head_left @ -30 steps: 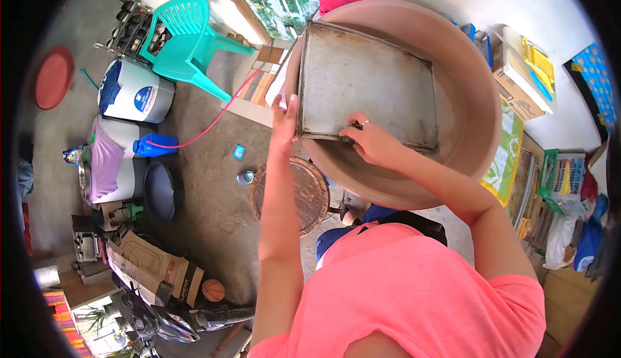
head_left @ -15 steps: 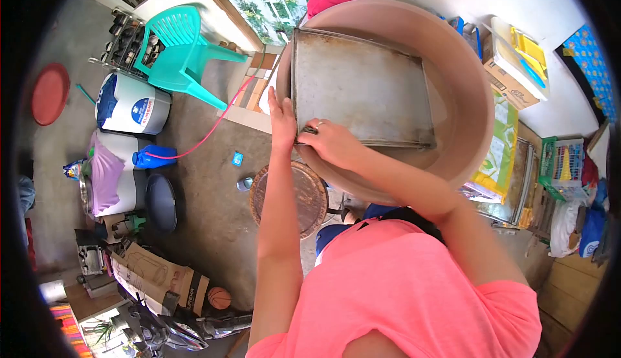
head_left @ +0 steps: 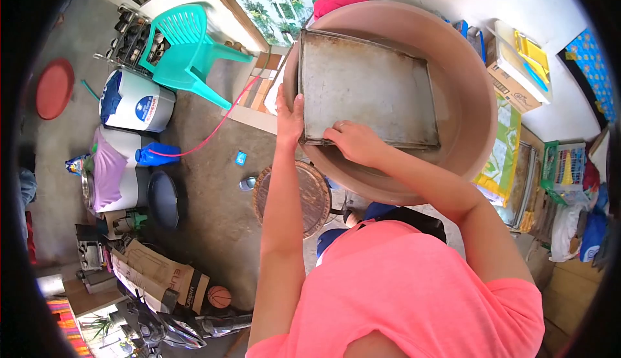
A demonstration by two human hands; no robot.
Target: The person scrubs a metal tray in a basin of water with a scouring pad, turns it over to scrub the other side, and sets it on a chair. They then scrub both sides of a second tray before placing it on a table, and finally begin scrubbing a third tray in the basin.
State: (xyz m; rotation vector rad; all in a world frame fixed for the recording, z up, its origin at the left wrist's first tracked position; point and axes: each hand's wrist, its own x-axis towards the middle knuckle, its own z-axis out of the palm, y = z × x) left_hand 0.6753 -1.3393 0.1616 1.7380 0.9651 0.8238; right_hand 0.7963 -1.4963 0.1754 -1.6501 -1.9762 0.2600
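Note:
A rectangular metal baking tray (head_left: pixel 369 89), dull grey with brown stains along its rims, lies tilted across a wide brown plastic tub (head_left: pixel 469 109). My left hand (head_left: pixel 290 117) is at the tray's left edge, thumb beside the rim and fingers on the outer side, holding it steady. My right hand (head_left: pixel 354 142) presses on the tray's face near its lower left corner, fingers curled down. Whatever lies under those fingers is hidden now. Water appears to lie in the tub below the tray.
A round wooden stool (head_left: pixel 292 199) stands below the tub. At left are a green plastic chair (head_left: pixel 182 51), a pink hose (head_left: pixel 220 128), a blue container (head_left: pixel 157 153) and a black basin (head_left: pixel 163 199). Cardboard boxes (head_left: pixel 514 76) and a green crate (head_left: pixel 561 170) sit at right.
My right hand has moved right along the tray's lower edge, away from the corner. A small dark thing under its fingers is now out of sight. My left hand stays at the left edge.

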